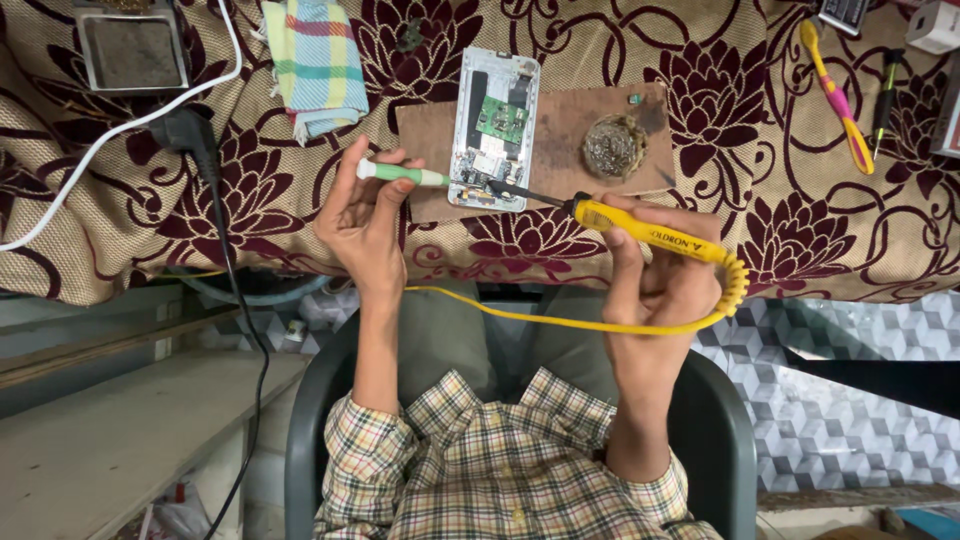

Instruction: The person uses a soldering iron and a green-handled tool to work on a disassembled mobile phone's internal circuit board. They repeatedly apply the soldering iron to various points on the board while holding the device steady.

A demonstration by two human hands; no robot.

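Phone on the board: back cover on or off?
Off. The phone lies open on the brown board, green circuit board and inner frame exposed. No cover is visible on it.

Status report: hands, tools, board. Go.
Left hand grips green-handled tool. Right hand grips yellow soldering iron, tip at opened phone. Nothing blocking.

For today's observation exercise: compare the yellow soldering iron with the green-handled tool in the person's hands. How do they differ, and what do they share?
The soldering iron, in the right hand, has a thick yellow handle; the green-handled tool, in the left hand, is slimmer and shorter. The soldering iron trails a yellow cord; the green-handled tool has none. Both point at the lower end of the opened phone.
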